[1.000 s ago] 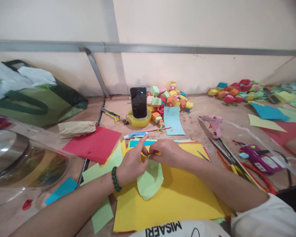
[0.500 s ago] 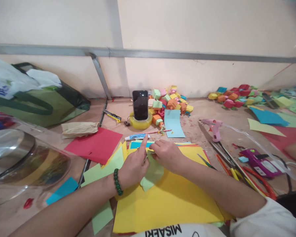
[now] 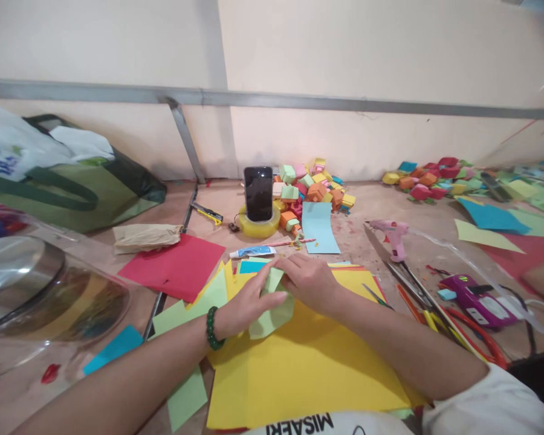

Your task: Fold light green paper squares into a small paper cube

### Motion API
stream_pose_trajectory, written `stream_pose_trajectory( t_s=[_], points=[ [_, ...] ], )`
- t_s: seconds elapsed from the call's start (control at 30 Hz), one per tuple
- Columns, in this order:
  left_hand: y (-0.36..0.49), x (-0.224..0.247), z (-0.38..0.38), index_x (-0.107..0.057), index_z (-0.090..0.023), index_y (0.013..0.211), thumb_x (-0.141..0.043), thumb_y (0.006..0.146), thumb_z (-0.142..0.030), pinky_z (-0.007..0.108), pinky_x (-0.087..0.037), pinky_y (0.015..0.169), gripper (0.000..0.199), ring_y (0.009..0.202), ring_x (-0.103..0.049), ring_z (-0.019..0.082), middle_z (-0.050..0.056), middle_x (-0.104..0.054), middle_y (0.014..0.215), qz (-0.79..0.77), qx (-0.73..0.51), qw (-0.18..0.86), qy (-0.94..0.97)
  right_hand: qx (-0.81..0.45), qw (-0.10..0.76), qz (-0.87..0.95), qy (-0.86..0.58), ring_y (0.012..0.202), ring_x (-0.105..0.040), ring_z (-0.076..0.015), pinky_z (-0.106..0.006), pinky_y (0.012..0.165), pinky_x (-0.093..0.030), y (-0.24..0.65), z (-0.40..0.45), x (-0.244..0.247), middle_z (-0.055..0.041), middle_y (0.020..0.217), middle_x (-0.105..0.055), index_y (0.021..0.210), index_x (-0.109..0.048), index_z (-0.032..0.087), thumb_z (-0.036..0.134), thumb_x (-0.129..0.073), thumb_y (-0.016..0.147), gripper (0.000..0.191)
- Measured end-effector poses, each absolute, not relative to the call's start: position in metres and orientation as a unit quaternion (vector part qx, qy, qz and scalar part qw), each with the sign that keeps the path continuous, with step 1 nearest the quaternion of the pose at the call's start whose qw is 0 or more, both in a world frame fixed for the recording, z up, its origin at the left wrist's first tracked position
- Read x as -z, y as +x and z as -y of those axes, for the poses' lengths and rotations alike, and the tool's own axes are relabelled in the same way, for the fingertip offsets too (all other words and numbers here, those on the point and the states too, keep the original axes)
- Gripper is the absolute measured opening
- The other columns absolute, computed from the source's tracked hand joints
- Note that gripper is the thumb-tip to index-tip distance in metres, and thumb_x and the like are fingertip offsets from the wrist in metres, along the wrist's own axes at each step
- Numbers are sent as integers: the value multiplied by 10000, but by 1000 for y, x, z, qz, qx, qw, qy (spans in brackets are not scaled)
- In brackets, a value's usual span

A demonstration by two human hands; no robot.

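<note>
A piece of light green paper (image 3: 271, 317), partly folded, is between my two hands above a large yellow sheet (image 3: 317, 362). My left hand (image 3: 249, 299), with a green bead bracelet (image 3: 213, 328) at its wrist, grips the paper's left side, thumb across the front and fingers along its far edge. My right hand (image 3: 312, 281) has its fingers curled on the paper's upper right part; its fingertips are partly hidden. Just beyond the hands lie a blue-and-white tube (image 3: 252, 252) and a thin reddish stick (image 3: 294, 242).
A phone (image 3: 258, 193) stands in a yellow tape roll (image 3: 259, 228), beside a pile of folded paper cubes (image 3: 316, 192). To the right are a pink glue gun (image 3: 393, 235) and a purple power strip (image 3: 478, 302). A large lidded jar (image 3: 95, 296) stands at left.
The green paper has tilted and shifted slightly left. My left index finger, which pointed forward, now lies along the paper, with the thumb across its front. My right hand has barely moved.
</note>
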State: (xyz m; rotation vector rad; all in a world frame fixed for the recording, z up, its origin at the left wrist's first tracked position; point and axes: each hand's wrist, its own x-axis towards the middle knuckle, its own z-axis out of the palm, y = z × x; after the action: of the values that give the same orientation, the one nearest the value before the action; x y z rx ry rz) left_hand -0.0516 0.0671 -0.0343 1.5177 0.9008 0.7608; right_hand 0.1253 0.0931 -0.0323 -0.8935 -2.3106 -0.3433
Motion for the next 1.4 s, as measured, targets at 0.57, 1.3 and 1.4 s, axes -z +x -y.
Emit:
stream_pose_trajectory(
  t_s=[0.57, 1.3, 1.4],
  points=[
    [-39, 23, -65, -567, -174, 1183, -417, 798, -705, 388, -485, 856, 673, 1052, -609, 287, 121, -673, 1090, -299, -298, 778, 466, -124, 146, 873, -449, 726, -629, -162, -230, 607, -380, 128, -93, 22, -41, 816, -710, 938, -657, 173, 47, -517, 744, 270],
    [-51, 40, -65, -232, -280, 1465, -843, 538, -424, 438, -396, 998, 1120, 1184, -471, 289, 135, -352, 1456, -401, -357, 506, 675, -552, 413, 558, -463, 531, -562, -132, -242, 510, -460, 124, -113, 26, 31, 600, -593, 797, -530, 189, 348, -624, 673, 223],
    [-42, 38, -63, -433, -212, 1330, -686, 730, -416, 417, -437, 955, 683, 1099, -532, 252, 125, -513, 1314, -414, -407, 516, 630, -549, 372, 589, -462, 511, -569, -129, -238, 502, -458, 114, -102, 31, 21, 600, -616, 763, -560, 184, 323, -568, 718, 146]
  ],
)
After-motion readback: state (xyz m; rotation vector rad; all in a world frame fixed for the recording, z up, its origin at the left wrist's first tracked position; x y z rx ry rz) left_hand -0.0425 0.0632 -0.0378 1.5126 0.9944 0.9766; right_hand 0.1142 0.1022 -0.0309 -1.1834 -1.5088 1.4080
